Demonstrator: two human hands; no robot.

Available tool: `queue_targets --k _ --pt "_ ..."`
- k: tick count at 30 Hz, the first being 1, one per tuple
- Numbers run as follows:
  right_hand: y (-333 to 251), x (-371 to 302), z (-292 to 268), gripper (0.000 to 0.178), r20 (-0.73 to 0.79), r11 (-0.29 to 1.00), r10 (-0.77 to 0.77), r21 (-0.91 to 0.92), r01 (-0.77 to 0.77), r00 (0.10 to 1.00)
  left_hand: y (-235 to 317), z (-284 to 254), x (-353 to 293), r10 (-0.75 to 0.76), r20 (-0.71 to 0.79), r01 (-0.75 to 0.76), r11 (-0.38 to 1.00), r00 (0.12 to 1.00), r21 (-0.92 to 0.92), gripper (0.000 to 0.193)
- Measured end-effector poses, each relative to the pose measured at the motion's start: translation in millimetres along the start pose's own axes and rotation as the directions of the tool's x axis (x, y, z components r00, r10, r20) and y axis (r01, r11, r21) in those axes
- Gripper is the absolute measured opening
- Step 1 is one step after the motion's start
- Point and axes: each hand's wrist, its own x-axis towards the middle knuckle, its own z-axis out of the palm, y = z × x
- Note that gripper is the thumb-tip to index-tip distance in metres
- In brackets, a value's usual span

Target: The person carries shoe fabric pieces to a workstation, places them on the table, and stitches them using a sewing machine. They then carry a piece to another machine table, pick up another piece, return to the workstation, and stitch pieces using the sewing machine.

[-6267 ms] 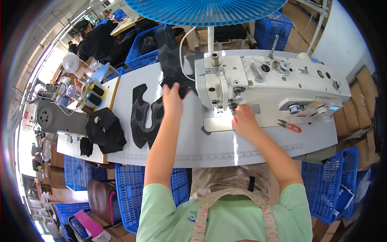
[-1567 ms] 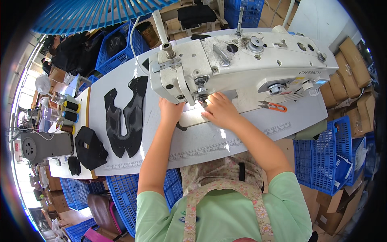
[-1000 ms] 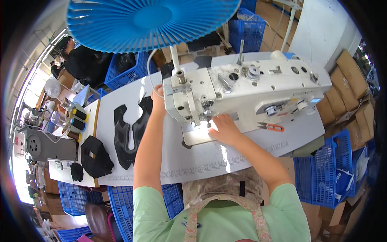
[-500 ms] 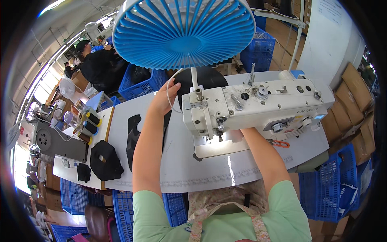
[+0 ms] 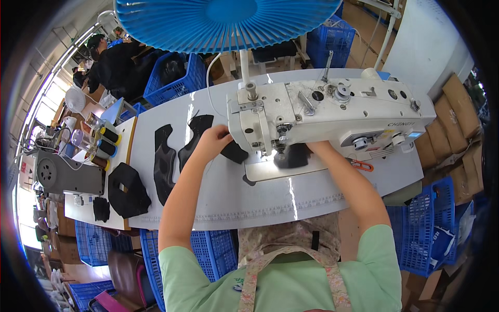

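Note:
At the left end of a white sewing machine (image 5: 312,112), my left hand (image 5: 214,143) pinches the edge of a black fabric piece (image 5: 234,153). More black fabric (image 5: 292,157) shows under the needle area, slightly blurred; whether it is the same piece I cannot tell. My right hand (image 5: 318,147) reaches under the machine's arm beside that fabric, its fingers mostly hidden. Left of my left hand, two curved black pieces lie on the table: a long one (image 5: 164,161) and another (image 5: 196,136) partly covered by my forearm.
Orange-handled snips (image 5: 362,165) lie right of the needle. A blue fan (image 5: 228,21) hangs above the far side. Thread spools (image 5: 106,148) and a black folded piece (image 5: 127,190) sit on the left. Blue crates (image 5: 421,223) stand around the table; a person (image 5: 117,67) sits far left.
My left hand has come nearer and down from the far side of the machine head, bringing the black fabric with it. Black fabric now shows under the needle area. The view has shifted.

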Motion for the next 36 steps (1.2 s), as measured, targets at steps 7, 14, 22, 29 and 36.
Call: queue_targets --k 7,14,22,29,36 --pt "-33.7 -41.8 -48.7 0.034 0.467 0.957 -0.068 -0.221 0.190 0.882 30.5 -7.1 -53.2 0.277 0.278 -0.352 0.896 0.919 0.270 0.046" --pt "-40.3 -57.5 -33.7 0.034 0.506 0.427 -0.672 -0.333 0.841 0.541 37.3 31.8 -66.7 0.580 0.427 -0.704 0.423 0.694 0.570 0.059" --pt "-56.7 -74.2 -2.0 0.032 0.481 0.552 -0.415 -0.542 0.634 0.773 32.2 71.1 -80.1 0.407 0.431 -0.580 0.396 0.806 0.711 0.041" --pt "-72.7 -82.8 7.4 0.013 0.313 0.526 -0.578 -0.563 0.638 0.753 34.1 86.4 -84.9 0.443 0.333 -0.523 0.427 0.832 0.738 0.036" --pt "-67.1 -89.7 9.2 0.023 0.307 0.541 -0.623 -0.496 0.679 0.720 28.2 97.5 -85.8 0.482 0.266 -0.471 0.374 0.834 0.799 0.040"
